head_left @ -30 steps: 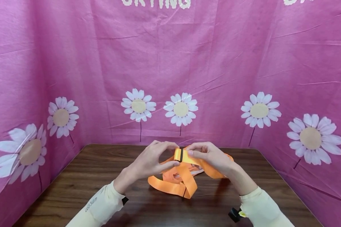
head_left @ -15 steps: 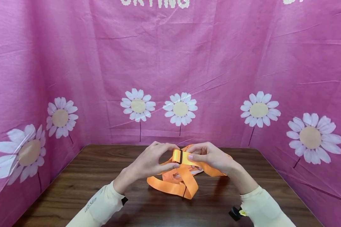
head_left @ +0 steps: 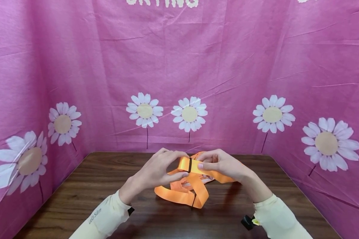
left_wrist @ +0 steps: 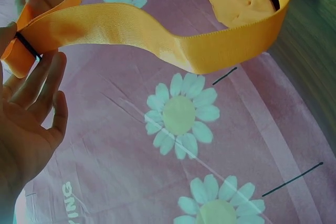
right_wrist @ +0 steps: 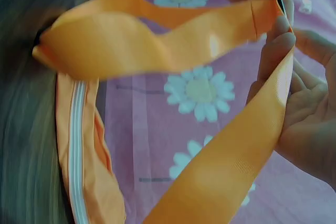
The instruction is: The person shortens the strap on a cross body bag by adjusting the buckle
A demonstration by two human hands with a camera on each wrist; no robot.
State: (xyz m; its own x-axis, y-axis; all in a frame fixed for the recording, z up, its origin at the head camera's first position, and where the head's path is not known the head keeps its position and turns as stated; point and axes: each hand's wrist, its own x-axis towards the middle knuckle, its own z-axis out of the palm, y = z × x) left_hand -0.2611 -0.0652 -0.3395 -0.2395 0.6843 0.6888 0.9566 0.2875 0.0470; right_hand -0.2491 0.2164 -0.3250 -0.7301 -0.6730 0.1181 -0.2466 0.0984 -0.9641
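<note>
An orange webbing strap threads through a black slider buckle, held up over the table. My left hand pinches the buckle between its thumb below and fingers above; a short strap loop sticks out on its left. On the right, my right hand pinches the strap close to the buckle, thumb in front. In the right wrist view, one length of strap hangs down from these fingers. Behind the strap lies an orange fabric pouch with a white zipper, partly hidden by hands and strap in the head view.
The dark wood-grain table runs back to a pink curtain printed with white daisies, which also closes off both sides. A lower strap loop, with a second dark band across it, rests toward the table's front.
The strap loop left of the buckle has grown a little longer. The strap's hanging part below my right hand has drawn up slightly. Both hands stay nearly in place.
</note>
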